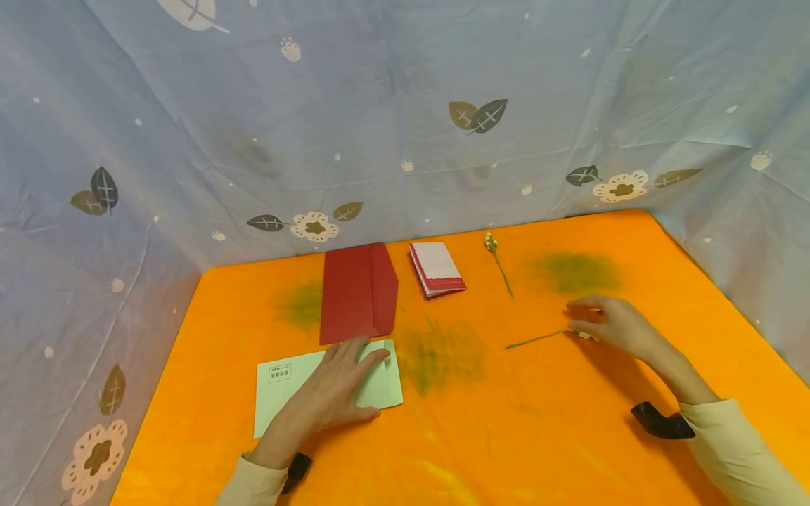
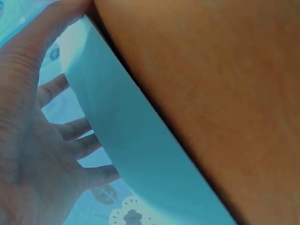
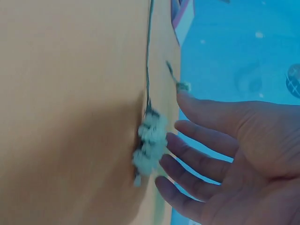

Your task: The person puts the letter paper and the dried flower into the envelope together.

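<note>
A pale green envelope (image 1: 304, 365) with a small printed box lies at the front left. My left hand (image 1: 332, 386) is over its right part, fingers spread, the thumb reaching past the near edge. In the left wrist view, the fingers of the left hand (image 2: 47, 136) lie along the far side of the envelope (image 2: 126, 122). At the right, my right hand (image 1: 610, 325) is by the pale blossom end of a thin-stemmed flower sprig (image 1: 534, 340). Seen from the right wrist, that sprig's blossoms (image 3: 151, 140) are close beside the loosely bent fingers (image 3: 194, 154), with the thumb above.
Behind the green envelope is a red envelope (image 1: 348, 295) with its flap to the right. Beside it lies a small red and white folded card (image 1: 436, 269). A second flower sprig (image 1: 500, 263) lies farther back. Patterned cloth (image 1: 392, 126) walls the orange table (image 1: 468, 443).
</note>
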Tool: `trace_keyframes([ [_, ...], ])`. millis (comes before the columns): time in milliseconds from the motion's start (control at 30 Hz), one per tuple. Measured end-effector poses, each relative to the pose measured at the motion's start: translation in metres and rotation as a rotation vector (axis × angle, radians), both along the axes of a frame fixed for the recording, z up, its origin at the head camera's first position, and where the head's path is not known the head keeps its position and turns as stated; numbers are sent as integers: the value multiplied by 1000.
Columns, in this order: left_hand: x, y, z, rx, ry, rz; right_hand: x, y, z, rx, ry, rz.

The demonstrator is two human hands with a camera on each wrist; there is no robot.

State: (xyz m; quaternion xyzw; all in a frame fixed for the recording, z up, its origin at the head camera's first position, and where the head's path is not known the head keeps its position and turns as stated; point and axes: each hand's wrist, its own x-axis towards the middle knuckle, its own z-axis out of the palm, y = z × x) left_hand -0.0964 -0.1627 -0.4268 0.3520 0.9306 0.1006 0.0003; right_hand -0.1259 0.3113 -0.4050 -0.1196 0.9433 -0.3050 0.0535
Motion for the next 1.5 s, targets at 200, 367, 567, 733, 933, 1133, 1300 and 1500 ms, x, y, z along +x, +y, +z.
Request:
trace_keyframes([
  [200,0,0,0,3,9,-1,3,12,-6,20,26,42],
  [367,0,-1,0,8,9,4,4,17,-10,54,46,63],
  [567,0,-1,-1,11,8,7,4,19,-13,93,60,57],
  [733,0,-1,-2,9,1,6,6,19,-15,88,47,44],
  [933,0,-1,-1,8,1,3,7,20,-16,49,73,35],
  [1133,0,-1,-1,-2,-2,0,6,23,-16,3,102,45],
  [1300,0,-1,0,-6,-4,4,7,19,-13,-81,92,21],
  [1500,0,0,0,-5,1,9,6,1,-11,-207,57,18],
])
